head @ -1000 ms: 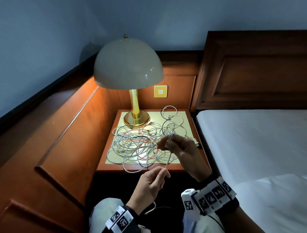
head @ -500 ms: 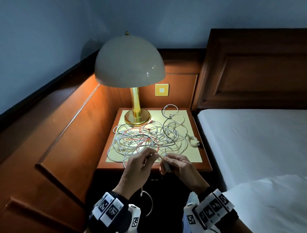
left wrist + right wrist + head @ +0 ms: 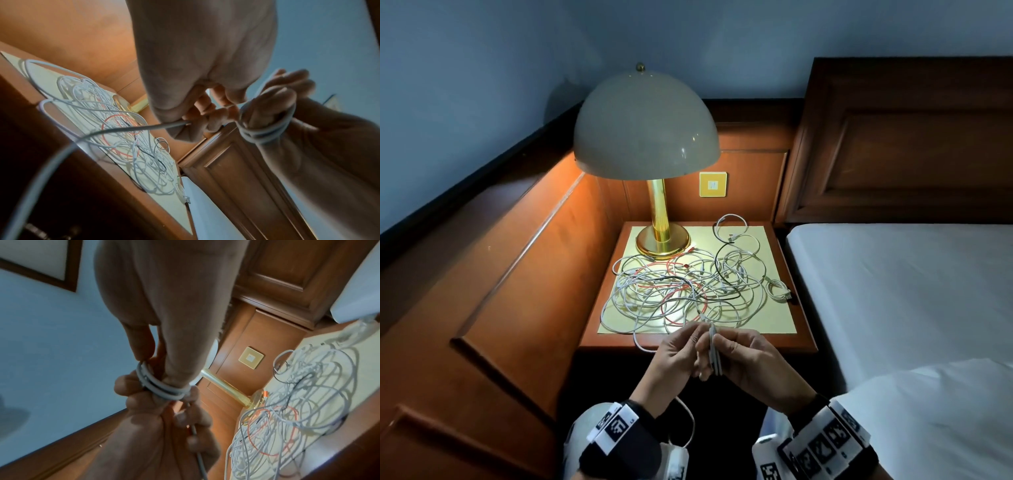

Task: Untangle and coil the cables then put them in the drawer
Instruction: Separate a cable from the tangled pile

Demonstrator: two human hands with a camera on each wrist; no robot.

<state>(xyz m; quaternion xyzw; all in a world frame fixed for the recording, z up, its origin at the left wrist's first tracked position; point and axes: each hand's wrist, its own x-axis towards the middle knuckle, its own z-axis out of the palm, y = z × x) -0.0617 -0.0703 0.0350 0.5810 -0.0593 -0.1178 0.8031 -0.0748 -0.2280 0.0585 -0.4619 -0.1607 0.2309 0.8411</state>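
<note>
A tangle of white, red and black cables (image 3: 688,287) lies on the nightstand (image 3: 698,346). In front of its near edge my right hand (image 3: 726,346) holds a small coil of white cable (image 3: 714,353), with loops wound round its fingers (image 3: 162,386). My left hand (image 3: 690,342) meets it from the left and pinches the same cable's free run (image 3: 144,127), which leads back to the tangle. A slack loop (image 3: 688,428) hangs below my left wrist. No drawer shows in any view.
A brass lamp (image 3: 662,236) with a dome shade stands at the nightstand's back left. One small bundled white cable (image 3: 779,291) lies at its right edge. The white bed (image 3: 893,291) is on the right, wood panelling (image 3: 517,274) on the left.
My right hand has come down from above the tangle to the nightstand's near edge. My left hand has risen to meet it, and white cable is now looped round the right fingers.
</note>
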